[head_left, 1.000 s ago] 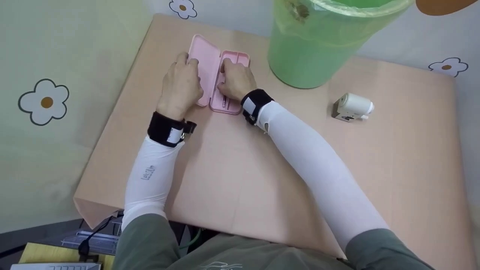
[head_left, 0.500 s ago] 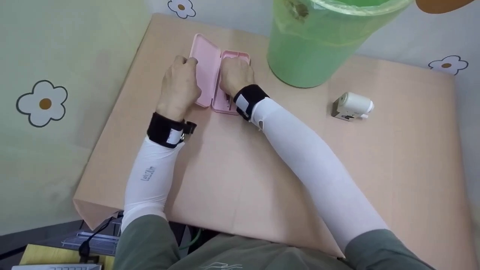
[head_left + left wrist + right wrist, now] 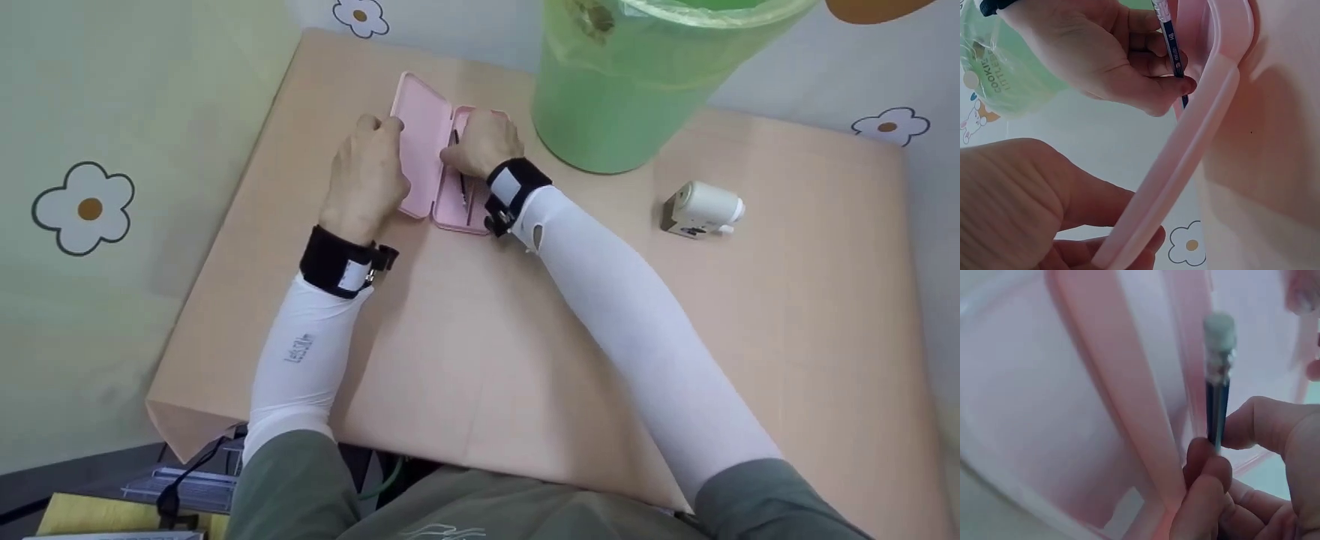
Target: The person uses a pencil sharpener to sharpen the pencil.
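A pink pencil case (image 3: 448,216) lies unfolded at the table's back left, its lid (image 3: 424,146) raised to the left. My left hand (image 3: 367,176) grips the lid's outer edge; in the left wrist view its thumb and fingers lie on either side of the lid (image 3: 1176,157). Over the case's tray, my right hand (image 3: 486,144) pinches a dark blue pencil (image 3: 462,187) between thumb and fingers. The right wrist view shows the pencil's pale eraser (image 3: 1220,332) and metal band, with a divider (image 3: 1129,377) of the tray alongside. My right hand hides part of the tray.
A tall green bin (image 3: 615,105) with a clear liner stands behind and right of the case. Farther right is a small white cylindrical device (image 3: 705,209). A wall (image 3: 150,90) with flower prints borders the table (image 3: 480,322).
My right hand dipped into the tray and now shows the dark pencil tilted up in its fingers. The case and my left hand have shifted slightly right.
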Tool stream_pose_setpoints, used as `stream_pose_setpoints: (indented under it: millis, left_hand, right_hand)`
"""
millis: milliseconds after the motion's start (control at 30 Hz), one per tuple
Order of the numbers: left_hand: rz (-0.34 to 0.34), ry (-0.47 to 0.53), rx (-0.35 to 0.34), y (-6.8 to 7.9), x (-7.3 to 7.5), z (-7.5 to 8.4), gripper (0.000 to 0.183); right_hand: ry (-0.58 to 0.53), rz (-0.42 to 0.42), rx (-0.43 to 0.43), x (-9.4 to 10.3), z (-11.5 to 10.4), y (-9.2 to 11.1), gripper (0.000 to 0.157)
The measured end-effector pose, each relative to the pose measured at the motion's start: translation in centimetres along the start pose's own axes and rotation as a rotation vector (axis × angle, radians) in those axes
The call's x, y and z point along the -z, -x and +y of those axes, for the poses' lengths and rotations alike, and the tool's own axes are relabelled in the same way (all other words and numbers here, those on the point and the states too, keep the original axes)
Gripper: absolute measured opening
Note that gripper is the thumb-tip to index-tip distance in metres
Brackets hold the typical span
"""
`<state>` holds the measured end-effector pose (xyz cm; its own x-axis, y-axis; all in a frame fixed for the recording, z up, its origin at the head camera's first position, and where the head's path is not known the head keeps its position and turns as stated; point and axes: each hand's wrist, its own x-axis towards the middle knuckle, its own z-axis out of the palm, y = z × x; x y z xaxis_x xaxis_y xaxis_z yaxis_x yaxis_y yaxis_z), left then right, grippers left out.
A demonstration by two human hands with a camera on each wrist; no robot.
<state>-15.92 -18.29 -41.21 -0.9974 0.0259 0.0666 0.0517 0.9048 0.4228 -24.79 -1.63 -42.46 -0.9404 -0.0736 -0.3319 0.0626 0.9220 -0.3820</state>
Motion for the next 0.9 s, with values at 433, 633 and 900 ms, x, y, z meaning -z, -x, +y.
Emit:
stream_pose_setpoints:
  millis: [433, 633, 900]
  left_hand:
    - [-0.032, 0.008, 0.066, -0.6, 0.8, -0.9, 0.056]
    - [-0.008, -0.008, 0.086, -0.5, 1.0, -1.7, 0.049]
    - [0.046, -0.038, 0.056, -0.3, 0.5, -1.7, 0.041]
  right_hand:
    - [-0.31, 0.053, 0.259, 3.5, 2.5, 4.8, 0.015]
    - [-0.484, 0.116, 0.475, 5.1, 3.7, 8.3, 0.011]
    - [-0.61, 0.203, 0.534, 6.4, 7.0, 12.0, 0.013]
